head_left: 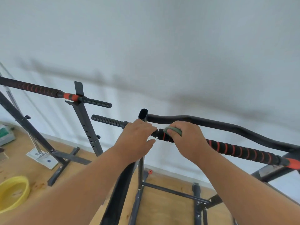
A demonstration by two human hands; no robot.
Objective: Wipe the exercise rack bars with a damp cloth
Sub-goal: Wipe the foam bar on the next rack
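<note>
The right hand (186, 137) presses a green cloth (172, 131) around the padded bar (240, 151), with its fingers curled over both. The left hand (138, 137) grips the same bar just beside it, at 9 o'clock. The long axis of the bar runs from 9 toward 4 o'clock. The unwiped padding lies on the right hand's side, so I think this hand should slide toward 4 o'clock.

Place: we see a home gym corner in a plain room.
Equipment: black steel rack (87, 127), foam-grip bar (243, 151) with threaded ends.
Surroundings: bare white wall (162, 38), wood floor (24, 159), a yellow basin (14, 192).
</note>
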